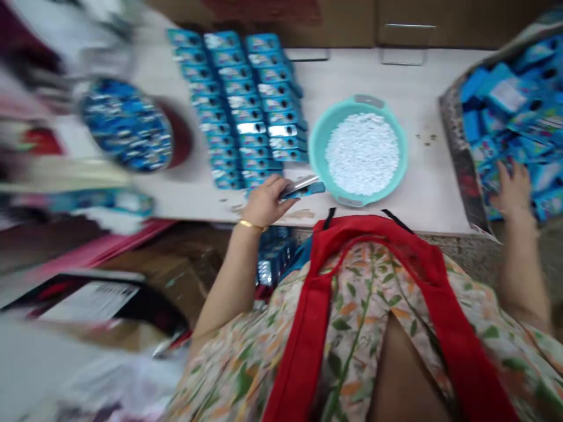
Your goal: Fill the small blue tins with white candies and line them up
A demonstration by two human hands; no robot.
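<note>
My left hand (266, 202) is closed, thumb against fingers, around a slim silvery strip (301, 186) whose exact kind I cannot make out. Just under it lies a small blue box (313, 189), partly covered by the hand. Beyond are three columns of small blue boxes (235, 102) standing in close rows. A turquoise basin (317, 146) of small white pieces (363, 153) sits right of the left hand. At the far right, my right hand (514, 190) reaches with fingers apart into a large carton (457, 158), over a heap of blue boxes (505, 94).
A round dark red tub (178, 138) full of small blue and white pieces stands left on the white table (422, 205). Brown cartons (347, 23) line the back edge. Below the table at left are more boxes (275, 258) and a brown carton (189, 275).
</note>
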